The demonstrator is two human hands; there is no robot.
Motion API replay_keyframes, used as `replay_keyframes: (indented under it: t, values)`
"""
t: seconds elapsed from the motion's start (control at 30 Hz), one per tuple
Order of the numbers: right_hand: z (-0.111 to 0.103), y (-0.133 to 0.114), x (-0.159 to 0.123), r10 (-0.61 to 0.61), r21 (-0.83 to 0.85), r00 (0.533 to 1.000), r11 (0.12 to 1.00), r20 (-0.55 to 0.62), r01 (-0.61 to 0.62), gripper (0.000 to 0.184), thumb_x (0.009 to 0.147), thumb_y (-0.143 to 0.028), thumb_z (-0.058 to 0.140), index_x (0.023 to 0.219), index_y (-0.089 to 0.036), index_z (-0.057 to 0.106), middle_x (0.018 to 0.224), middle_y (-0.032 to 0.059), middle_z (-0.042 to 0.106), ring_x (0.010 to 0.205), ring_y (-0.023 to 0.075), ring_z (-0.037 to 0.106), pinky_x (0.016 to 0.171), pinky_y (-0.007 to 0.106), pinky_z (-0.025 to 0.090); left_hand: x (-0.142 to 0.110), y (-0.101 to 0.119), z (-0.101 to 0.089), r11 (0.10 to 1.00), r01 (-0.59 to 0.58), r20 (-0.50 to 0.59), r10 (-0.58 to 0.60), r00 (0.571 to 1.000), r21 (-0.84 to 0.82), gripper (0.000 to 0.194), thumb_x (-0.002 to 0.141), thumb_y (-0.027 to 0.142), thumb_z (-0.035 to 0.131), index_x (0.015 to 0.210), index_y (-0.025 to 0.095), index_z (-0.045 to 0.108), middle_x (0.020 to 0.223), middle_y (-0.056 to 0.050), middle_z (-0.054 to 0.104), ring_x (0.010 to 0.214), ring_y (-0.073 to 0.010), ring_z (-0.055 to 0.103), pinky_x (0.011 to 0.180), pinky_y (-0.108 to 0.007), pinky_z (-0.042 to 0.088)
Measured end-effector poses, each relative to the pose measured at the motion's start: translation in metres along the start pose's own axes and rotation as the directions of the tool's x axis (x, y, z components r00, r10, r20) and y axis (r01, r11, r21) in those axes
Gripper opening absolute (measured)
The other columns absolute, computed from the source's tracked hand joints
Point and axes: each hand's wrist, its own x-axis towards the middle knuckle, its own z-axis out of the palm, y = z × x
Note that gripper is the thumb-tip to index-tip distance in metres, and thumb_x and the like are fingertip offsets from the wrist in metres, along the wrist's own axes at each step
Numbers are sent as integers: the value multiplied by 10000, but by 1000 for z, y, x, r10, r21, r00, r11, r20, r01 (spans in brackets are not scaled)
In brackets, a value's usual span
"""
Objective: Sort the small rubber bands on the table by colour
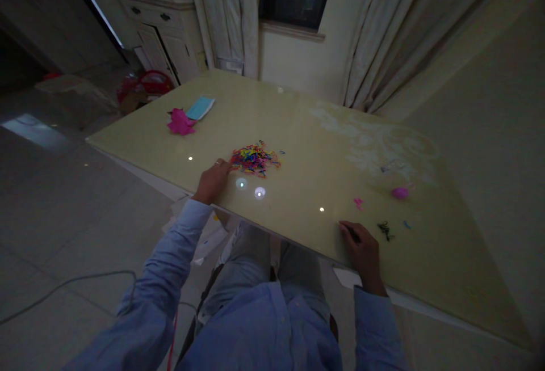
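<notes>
Left hand (213, 181) narrow at big mixed pile of small multicoloured loops (254, 159); right hand (365, 249) curled; can't tell if either holds anything. Small black cluster (385, 230), small pink cluster (358, 203) lie apart.

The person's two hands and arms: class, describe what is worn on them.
Both arms have long blue sleeves, creased along the left forearm. The left hand and right hand are gloveless; a ring seems to show on a left finger.

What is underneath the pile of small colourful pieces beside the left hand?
Pale tabletop shows around the colourful pile; whatever lies directly beneath it is covered and cannot be seen.
</notes>
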Motion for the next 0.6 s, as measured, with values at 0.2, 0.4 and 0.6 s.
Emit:
replay_keyframes:
  t: [0.2, 0.4, 0.6]
  values:
    - [1, 0, 0, 1, 18, 1000, 1000, 4, -1, 318, 901, -450, 544, 904, -182, 716, 892, 80, 721, 817, 204, 671, 735, 315, 513, 0, -5, -11, 910, 9, -149, -77, 986, -414, 197, 916, 283, 480, 903, 157, 631, 967, -109, 617, 886, -213, 600, 770, -321, 473]
    - [1, -3, 1, 7, 20, 1000, 1000, -7, -7, 311, 896, -444, 546, 900, -184, 717, 876, 81, 720, 802, 205, 668, 727, 318, 516, -35, 69, -39, 63, 110, 105, -77, 992, -992, 348, 788, 497, 656, 774, 170, 536, 581, 52, 431, 489, -78, 393, 472, -209, 299]
    - [1, -7, 0, 17, 52, 1000, 999, -10, -17, 278, 898, -407, 544, 900, -187, 714, 884, 77, 719, 810, 196, 667, 741, 317, 514, -67, 180, -56, -217, 177, 148, 144, 978, -960, 388, 773, 537, 681, 794, 170, 559, 544, 58, 436, 456, -57, 358, 438, -198, 258]
